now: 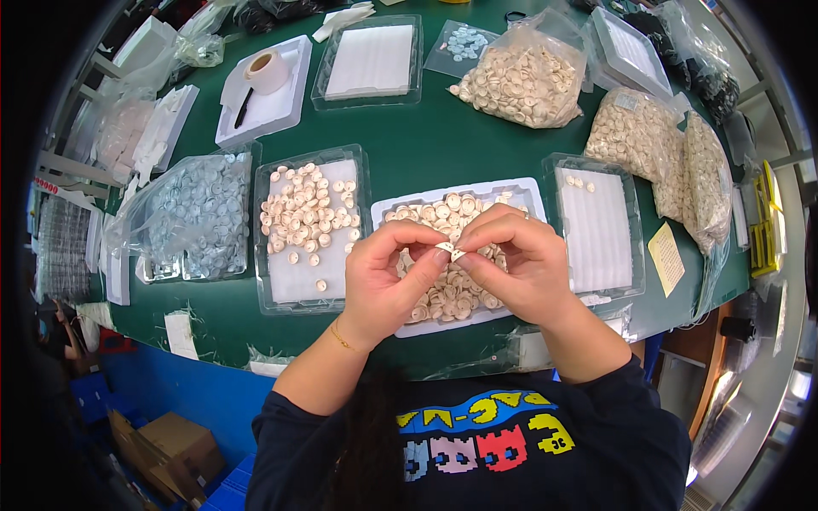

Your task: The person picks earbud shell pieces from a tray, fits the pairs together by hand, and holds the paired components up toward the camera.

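Note:
My left hand (383, 271) and my right hand (527, 260) meet over a white tray (538, 198) heaped with small round cream button-like pieces (447, 300). Thumb and forefinger of each hand are pinched together. Between the fingertips show small cream button-like pieces with dark marks (450, 249); they look like two touching, one per hand, though the fingers partly cover them. To the left, a clear plastic tray (365, 170) with a white foam liner carries a loose pile of similar pieces (308, 209). On the right, another lined clear tray (596, 226) has several pieces in its top corner.
A bag of pale blue pieces (192, 213) lies at far left. Bags of cream pieces (524, 77) sit at back right. A tape roll (266, 72) and black pen (244, 108) rest on a white lid. A yellow note (666, 259) lies near the right edge.

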Tool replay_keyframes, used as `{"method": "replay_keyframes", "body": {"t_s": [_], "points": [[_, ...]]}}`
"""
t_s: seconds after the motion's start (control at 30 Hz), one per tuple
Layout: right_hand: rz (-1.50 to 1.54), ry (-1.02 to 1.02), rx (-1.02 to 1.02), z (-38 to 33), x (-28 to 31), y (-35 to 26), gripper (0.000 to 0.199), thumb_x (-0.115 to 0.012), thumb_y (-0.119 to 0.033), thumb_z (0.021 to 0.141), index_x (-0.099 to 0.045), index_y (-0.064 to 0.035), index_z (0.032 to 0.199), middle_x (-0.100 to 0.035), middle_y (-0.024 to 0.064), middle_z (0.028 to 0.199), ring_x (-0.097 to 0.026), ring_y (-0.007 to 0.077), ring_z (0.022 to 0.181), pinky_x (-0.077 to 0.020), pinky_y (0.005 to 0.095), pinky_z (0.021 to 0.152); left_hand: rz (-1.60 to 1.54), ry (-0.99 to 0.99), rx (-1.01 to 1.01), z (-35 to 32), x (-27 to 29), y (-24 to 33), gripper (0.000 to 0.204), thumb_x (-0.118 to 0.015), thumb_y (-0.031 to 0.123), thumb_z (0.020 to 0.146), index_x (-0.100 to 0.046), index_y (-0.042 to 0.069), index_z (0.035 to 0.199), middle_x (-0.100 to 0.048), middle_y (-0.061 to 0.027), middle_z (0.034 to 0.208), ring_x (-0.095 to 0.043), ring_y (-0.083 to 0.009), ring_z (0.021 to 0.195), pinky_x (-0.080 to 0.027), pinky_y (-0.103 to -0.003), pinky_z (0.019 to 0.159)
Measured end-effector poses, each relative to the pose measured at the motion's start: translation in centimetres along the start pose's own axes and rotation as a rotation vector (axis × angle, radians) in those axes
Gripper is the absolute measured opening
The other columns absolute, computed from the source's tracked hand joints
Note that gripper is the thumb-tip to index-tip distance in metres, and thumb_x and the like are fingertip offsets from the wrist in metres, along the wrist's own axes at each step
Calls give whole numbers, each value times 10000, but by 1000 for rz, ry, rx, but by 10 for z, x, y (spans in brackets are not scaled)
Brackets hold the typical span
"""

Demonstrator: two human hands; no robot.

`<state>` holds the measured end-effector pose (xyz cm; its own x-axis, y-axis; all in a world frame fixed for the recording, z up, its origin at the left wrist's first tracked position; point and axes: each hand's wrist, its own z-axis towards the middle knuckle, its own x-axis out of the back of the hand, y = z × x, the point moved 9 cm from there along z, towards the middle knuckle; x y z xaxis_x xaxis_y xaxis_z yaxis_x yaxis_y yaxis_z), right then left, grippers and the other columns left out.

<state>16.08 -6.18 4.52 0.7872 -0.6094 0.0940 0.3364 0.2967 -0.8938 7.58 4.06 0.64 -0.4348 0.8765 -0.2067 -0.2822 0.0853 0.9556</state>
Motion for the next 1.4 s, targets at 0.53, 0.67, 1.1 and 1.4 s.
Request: {"method": "replay_keyframes", "body": {"t_s": [0.53,0.67,1.1,1.4], "points": [[9,-2,-21,-1,0,5,142,-657,55,709,-608,-2,830,-614,87,782,-598,157,695,-470,251,631,4,5,40,0,0,-5,153,-620,-19,796,-587,-12,945,-600,-42,882,-511,-79,774,-425,-221,708],[0,-1,-21,-1,0,5,138,-658,52,713,-606,-1,829,-614,88,787,-597,155,695,-470,250,632,6,3,44,0,0,-5,151,-621,-15,797,-587,-13,944,-599,-44,882,-514,-80,776,-427,-222,711],[22,-19,-16,-3,0,2,156,-646,84,715,-605,16,849,-604,100,815,-587,162,744,-464,256,660,68,-75,-119,-1,-3,6,149,-578,-39,817,-542,-30,961,-583,-89,909,-577,-113,811,-473,-220,695],[13,30,36,-3,2,-3,146,-662,56,710,-621,-1,838,-624,91,785,-604,155,692,-464,248,614,-19,-64,-61,-1,-5,7,163,-632,-48,775,-582,-21,927,-606,-64,864,-525,-94,763,-421,-229,689]]}}
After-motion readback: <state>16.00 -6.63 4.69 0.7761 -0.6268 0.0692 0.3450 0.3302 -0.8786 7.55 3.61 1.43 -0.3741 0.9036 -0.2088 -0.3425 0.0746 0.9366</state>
